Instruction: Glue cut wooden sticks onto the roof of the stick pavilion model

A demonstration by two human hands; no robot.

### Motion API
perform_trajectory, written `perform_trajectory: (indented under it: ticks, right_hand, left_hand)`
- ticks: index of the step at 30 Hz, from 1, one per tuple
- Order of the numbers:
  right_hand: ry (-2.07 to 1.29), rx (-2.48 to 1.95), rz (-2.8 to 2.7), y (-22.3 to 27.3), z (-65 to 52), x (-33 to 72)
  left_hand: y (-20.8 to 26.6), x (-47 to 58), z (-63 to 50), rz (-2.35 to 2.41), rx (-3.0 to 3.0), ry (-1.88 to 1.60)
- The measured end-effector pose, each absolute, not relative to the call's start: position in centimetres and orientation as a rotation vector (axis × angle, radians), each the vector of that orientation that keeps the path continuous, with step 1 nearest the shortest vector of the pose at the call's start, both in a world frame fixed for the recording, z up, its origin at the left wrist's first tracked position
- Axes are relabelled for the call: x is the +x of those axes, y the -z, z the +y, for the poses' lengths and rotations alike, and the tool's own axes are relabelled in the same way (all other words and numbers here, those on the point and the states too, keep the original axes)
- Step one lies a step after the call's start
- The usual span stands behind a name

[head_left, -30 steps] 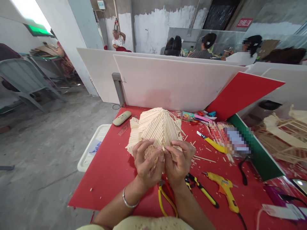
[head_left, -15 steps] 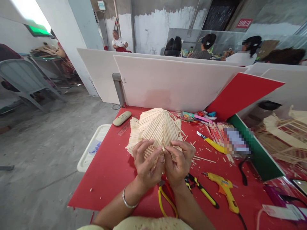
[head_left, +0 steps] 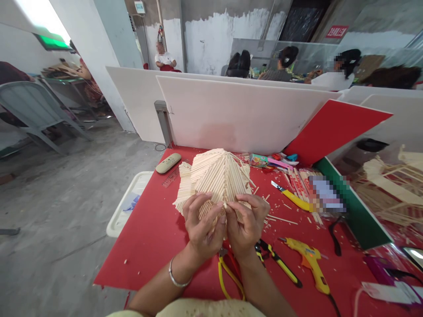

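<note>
At the left of centre, a pale rounded case (head_left: pixel 168 163) lies on the red tabletop (head_left: pixel 142 246). The left hand (head_left: pixel 205 224) pinches the near end of the peaked wooden-stick model (head_left: pixel 211 171), which sits mid-frame; the right hand (head_left: pixel 246 222) pinches the same ridge end, the 2 sets of fingertips nearly meeting. The step in hand looks like pressing that joint together; the move after probably calls for a gentle release without shifting sticks. Lower right of centre lie black-and-yellow pliers (head_left: pixel 284 267), then a yellow glue gun (head_left: pixel 309 257), both unheld.
</note>
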State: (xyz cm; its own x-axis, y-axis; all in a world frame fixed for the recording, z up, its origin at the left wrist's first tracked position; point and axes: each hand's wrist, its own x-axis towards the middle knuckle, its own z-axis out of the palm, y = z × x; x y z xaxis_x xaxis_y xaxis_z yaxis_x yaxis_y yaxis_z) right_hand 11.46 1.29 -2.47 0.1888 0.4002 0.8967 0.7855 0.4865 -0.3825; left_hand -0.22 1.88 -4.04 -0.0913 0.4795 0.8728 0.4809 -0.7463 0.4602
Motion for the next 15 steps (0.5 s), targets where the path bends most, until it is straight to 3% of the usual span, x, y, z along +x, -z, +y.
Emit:
perform_trajectory:
  ticks: [15]
  right_hand:
    - [0.372,-1.123,-1.426,2.68,1.21,11.52]
  left_hand:
    - [3.99,-0.21,1.83,-1.124,-2.109,2.036]
